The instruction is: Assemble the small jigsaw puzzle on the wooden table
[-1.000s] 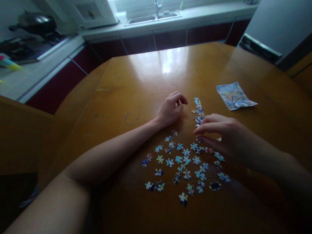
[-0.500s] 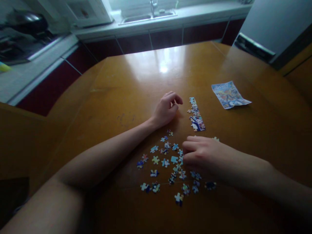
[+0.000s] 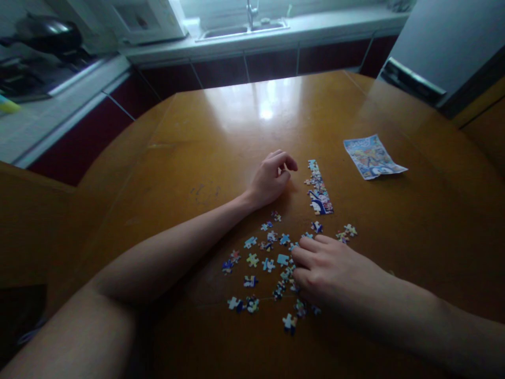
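- Two bare hands work over the table point(image 3: 221, 142): the left hand point(image 3: 270, 176) rests with fingers loosely curled, nothing visible in its grasp; the right hand point(image 3: 323, 266) bends over the loose puzzle pieces point(image 3: 283, 259), its fingertips hidden, so I cannot tell whether it pinches one.
- Most loose pieces in view lie left of the right hand and on the near side of the left hand; a few show just beyond the right knuckles.
- The joined strip point(image 3: 319, 189) lies just right of the left fingertips and beyond the right hand, its knobbed side facing the left hand, its straight side facing away.
- By their look, the pieces should be light, thin and fairly stiff, apt to slide on the glossy surface; opposite sides give the best hold, sparing the tabs. The strip would likely split if raised from one end.
- Beside the right fingers the pieces crowd closely, leaving narrow gaps. More room shows between the strip and the printed sheet point(image 3: 373, 157), farther right. The table's far edge runs well beyond both hands.
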### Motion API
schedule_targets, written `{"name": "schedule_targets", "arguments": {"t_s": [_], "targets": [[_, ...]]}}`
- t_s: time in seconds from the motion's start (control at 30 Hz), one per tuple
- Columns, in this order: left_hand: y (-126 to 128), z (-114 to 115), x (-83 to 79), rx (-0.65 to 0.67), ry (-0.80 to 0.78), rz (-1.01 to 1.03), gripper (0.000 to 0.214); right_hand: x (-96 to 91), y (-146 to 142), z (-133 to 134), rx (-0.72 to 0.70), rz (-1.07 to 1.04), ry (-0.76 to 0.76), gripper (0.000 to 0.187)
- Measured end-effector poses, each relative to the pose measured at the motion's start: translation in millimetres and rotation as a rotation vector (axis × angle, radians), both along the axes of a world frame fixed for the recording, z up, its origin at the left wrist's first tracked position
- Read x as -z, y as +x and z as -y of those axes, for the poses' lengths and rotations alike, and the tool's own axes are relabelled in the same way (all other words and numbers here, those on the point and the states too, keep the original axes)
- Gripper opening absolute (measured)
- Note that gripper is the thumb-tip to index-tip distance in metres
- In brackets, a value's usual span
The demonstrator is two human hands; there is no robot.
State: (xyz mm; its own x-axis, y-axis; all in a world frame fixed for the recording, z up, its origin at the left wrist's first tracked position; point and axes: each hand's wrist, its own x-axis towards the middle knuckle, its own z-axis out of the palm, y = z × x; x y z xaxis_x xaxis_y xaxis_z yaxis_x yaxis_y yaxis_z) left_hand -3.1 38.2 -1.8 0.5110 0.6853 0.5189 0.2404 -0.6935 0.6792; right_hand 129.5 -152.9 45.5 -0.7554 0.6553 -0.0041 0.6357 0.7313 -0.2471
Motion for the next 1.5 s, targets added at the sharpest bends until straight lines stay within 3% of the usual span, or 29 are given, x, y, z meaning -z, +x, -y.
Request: {"name": "schedule_targets", "arguments": {"t_s": [0.2, 0.3, 0.47, 0.53, 0.7, 0.93, 1.23, 1.5], "targets": [[-0.5, 0.5, -0.7, -0.009, -0.010, -0.019, 0.027, 1.2, -1.0, -0.8, -0.016, -0.021, -0.048, 0.011], [-1.1, 0.5, -0.8, -0.011, -0.014, -0.024, 0.027, -7.3, 6.1, -6.4, -0.012, -0.072, -0.087, 0.007], [-1.8, 1.0, -2.9, -0.013, -0.007, -0.036, 0.026, -31.4, 47.6, -35.7, 0.159, -0.271, -0.173, 0.011], [-2.1, 1.8, -4.4, -0.004, 0.004, -0.060, 0.027, -33.8, 69.2, -51.4, 0.228, -0.384, -0.119, 0.007], [-4.1, 5.4, -7.7, 0.094, 0.076, -0.193, 0.031, -14.3, 99.8, -82.9, 0.402, -0.414, 0.051, 0.005], [-4.7, 11.4, -10.0, 0.229, 0.161, -0.254, 0.036, 10.4, 89.3, -103.0, 0.409, -0.301, 0.114, 0.009], [-4.7, 11.3, -9.2, 0.221, 0.168, -0.255, 0.037, 12.9, 94.7, -103.8, 0.425, -0.358, 0.025, 0.012], [-6.6, 12.9, -10.5, 0.284, 0.224, -0.324, 0.045, 11.0, 95.1, -96.4, 0.396, -0.253, 0.018, 0.031]]}}
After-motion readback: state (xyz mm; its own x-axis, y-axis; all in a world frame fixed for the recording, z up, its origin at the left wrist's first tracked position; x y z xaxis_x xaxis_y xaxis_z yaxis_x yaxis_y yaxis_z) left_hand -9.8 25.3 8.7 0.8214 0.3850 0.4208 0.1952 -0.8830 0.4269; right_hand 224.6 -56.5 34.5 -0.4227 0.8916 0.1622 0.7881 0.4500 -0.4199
